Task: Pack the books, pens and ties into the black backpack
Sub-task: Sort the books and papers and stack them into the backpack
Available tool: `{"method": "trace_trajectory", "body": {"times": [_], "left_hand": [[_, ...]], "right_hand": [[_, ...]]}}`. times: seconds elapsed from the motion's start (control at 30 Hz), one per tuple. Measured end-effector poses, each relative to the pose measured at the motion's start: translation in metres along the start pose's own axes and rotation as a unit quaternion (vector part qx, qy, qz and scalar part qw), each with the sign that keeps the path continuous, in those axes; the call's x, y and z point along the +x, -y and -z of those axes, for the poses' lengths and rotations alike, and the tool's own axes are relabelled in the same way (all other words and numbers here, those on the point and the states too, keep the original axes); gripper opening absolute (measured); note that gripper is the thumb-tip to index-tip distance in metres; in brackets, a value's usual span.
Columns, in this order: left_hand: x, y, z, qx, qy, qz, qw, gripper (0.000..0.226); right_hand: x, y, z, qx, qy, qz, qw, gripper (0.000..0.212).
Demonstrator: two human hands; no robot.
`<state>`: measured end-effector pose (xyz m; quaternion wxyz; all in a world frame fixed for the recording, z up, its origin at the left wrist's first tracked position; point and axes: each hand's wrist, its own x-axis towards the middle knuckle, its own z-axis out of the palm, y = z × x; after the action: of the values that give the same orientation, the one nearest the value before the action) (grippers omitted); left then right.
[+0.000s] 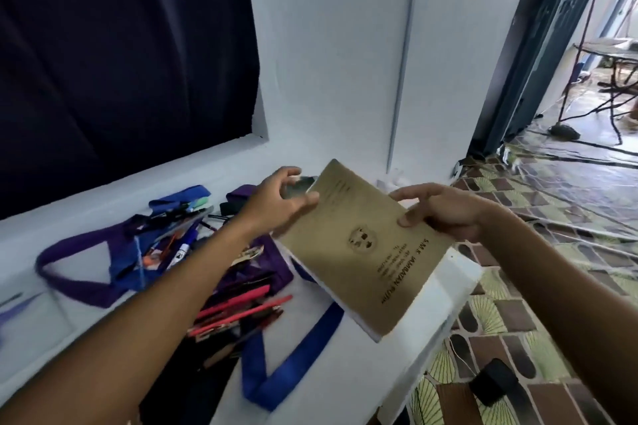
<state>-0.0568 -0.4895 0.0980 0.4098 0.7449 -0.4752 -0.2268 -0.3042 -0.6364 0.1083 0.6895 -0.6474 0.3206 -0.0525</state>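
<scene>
A thin stack of brown-covered exercise books (362, 248) hangs in the air above the white ledge (345, 376), tilted. My right hand (445, 212) grips its far right edge, thumb on the cover. My left hand (279, 202) touches its far left corner with curled fingers. Below on the ledge lie blue and purple ties (286, 362), a pile of red and dark pens (238, 310), and more pens and markers (176, 245) on a blue cloth. The black backpack is not clearly in view.
A dark curtain (121, 55) covers the window behind the ledge. A white wall rises at centre. To the right is a patterned tile floor (538, 286) with a small black object (493, 386) on it, and an open doorway beyond.
</scene>
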Motion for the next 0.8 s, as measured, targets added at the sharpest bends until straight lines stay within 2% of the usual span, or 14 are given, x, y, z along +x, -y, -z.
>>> {"method": "trace_trajectory", "body": {"times": [0.1,0.17,0.23,0.33,0.43,0.5,0.57,0.63,0.73,0.8], "left_hand": [[-0.030,0.013,0.046,-0.116,0.048,0.066,0.990,0.047],[-0.055,0.029,0.069,-0.137,0.040,0.088,0.986,0.035],[-0.086,0.052,0.091,-0.166,0.002,0.117,0.979,0.031],[-0.135,0.084,0.128,-0.223,-0.067,0.179,0.956,0.029],[-0.192,0.115,0.164,-0.238,-0.151,0.227,0.932,0.027],[-0.228,0.133,0.180,-0.245,-0.212,0.262,0.909,0.030],[-0.262,0.149,0.190,-0.227,-0.261,0.302,0.888,0.030],[-0.289,0.163,0.197,-0.176,-0.287,0.348,0.875,0.027],[-0.318,0.179,0.205,-0.097,-0.303,0.404,0.858,0.020],[-0.327,0.189,0.209,-0.047,-0.296,0.426,0.854,0.024]], "right_hand": [[0.027,0.025,-0.038,-0.081,0.115,-0.016,0.990,0.035],[0.047,0.035,-0.069,-0.108,0.181,-0.025,0.977,0.036],[0.068,0.041,-0.105,-0.110,0.233,-0.031,0.966,0.037],[0.096,0.044,-0.155,-0.086,0.265,-0.009,0.960,0.030],[0.122,0.035,-0.203,0.003,0.374,-0.050,0.926,0.063],[0.135,0.025,-0.237,-0.004,0.413,-0.063,0.909,0.063],[0.141,0.015,-0.280,-0.070,0.411,-0.057,0.907,0.046],[0.143,0.008,-0.321,-0.130,0.367,-0.042,0.920,0.029],[0.146,-0.001,-0.372,-0.190,0.334,-0.038,0.922,0.029],[0.147,-0.005,-0.392,-0.215,0.321,-0.037,0.922,0.030]]}}
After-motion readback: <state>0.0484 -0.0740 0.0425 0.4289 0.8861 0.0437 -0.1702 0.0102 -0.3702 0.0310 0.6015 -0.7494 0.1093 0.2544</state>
